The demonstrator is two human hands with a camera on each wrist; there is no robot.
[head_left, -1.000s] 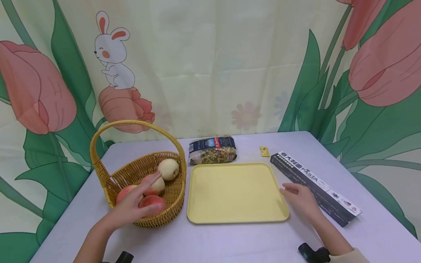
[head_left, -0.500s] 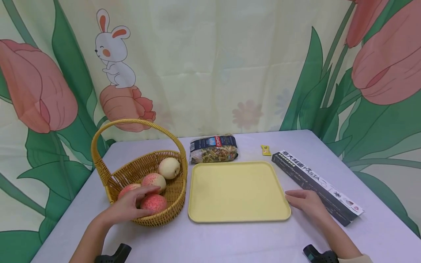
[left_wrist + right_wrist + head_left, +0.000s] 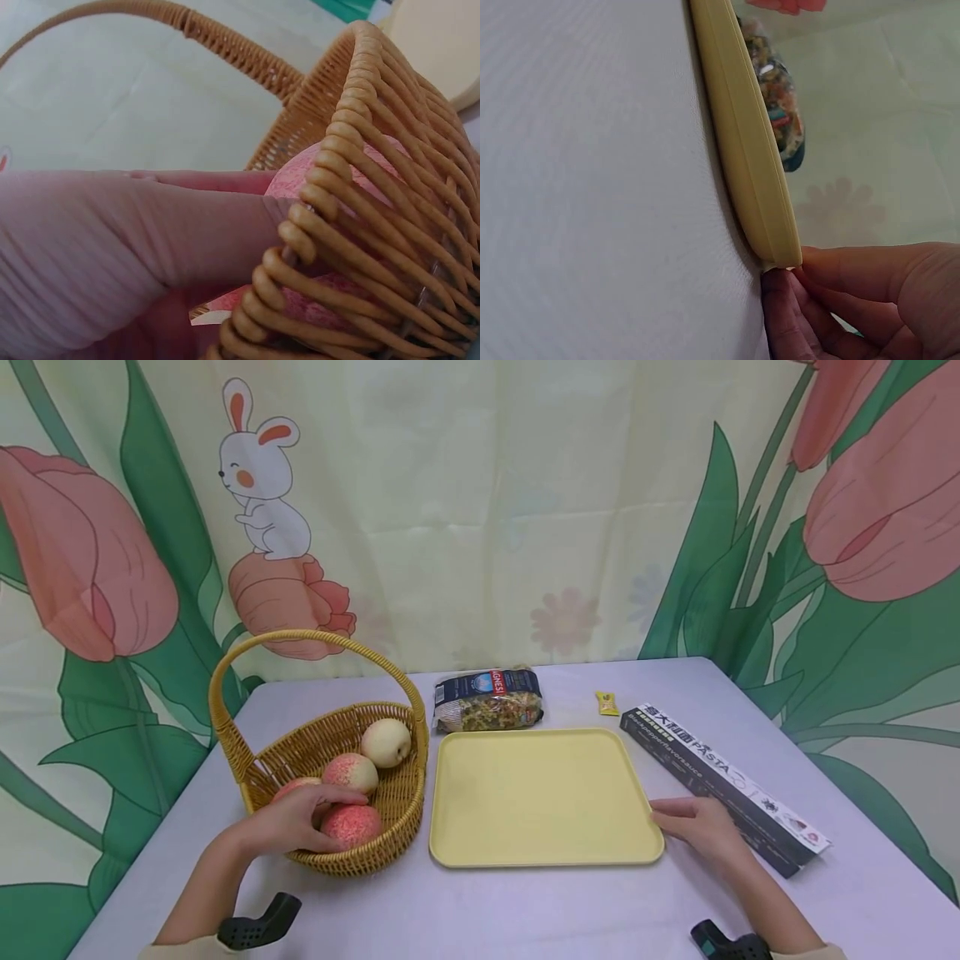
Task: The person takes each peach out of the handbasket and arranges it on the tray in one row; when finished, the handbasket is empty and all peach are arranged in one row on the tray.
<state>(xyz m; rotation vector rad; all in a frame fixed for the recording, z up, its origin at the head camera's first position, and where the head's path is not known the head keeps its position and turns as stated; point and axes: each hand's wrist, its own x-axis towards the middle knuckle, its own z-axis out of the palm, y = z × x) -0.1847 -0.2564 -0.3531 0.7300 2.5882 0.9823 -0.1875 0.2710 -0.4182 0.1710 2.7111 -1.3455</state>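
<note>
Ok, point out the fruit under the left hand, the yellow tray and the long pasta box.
peach (image 3: 352, 825), head view, front skin.
yellow tray (image 3: 536, 793), head view, bare middle.
pasta box (image 3: 723, 781), head view, top face.

A pale lavender-grey table (image 3: 525, 910) is seen beneath the hands. Beyond them, a printed fabric backdrop (image 3: 480, 510) is hung, on which pink tulips, green leaves and a white rabbit (image 3: 262, 477) are shown under even light.
</note>
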